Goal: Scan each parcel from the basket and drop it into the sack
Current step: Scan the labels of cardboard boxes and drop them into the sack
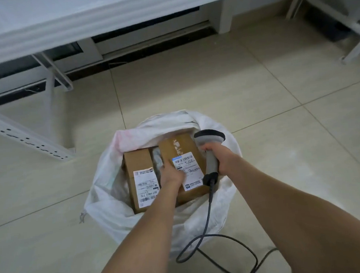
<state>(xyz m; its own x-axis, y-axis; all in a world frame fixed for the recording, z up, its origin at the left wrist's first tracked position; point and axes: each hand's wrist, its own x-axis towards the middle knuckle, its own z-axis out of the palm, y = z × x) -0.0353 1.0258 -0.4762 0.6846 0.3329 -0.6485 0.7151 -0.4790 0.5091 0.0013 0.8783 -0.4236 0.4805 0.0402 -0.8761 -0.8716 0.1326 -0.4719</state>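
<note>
two brown cardboard parcels lie side by side in the mouth of the white woven sack, which stands open on the tiled floor. the left parcel carries a white shipping label with barcodes, a small square code and the line "507-p802 t70", printed facing away from the camera. the right parcel has a white brush-like mark printed on its far half and a label with a blue patch, two barcodes and a square code at the near corner; its small print is too fine to read. a grey wrapped packet shows in the gap between them.

the left hand holds the right parcel at its left edge, fingers bent over the label. the right hand is closed round the handle of the grey scanner, whose head is over the sack's far right rim. its cable hangs down across the sack and loops on the floor.

the sack's rim folds loosely outward all round. a white perforated rack rail lies to the left, well apart, with open tile between.
</note>
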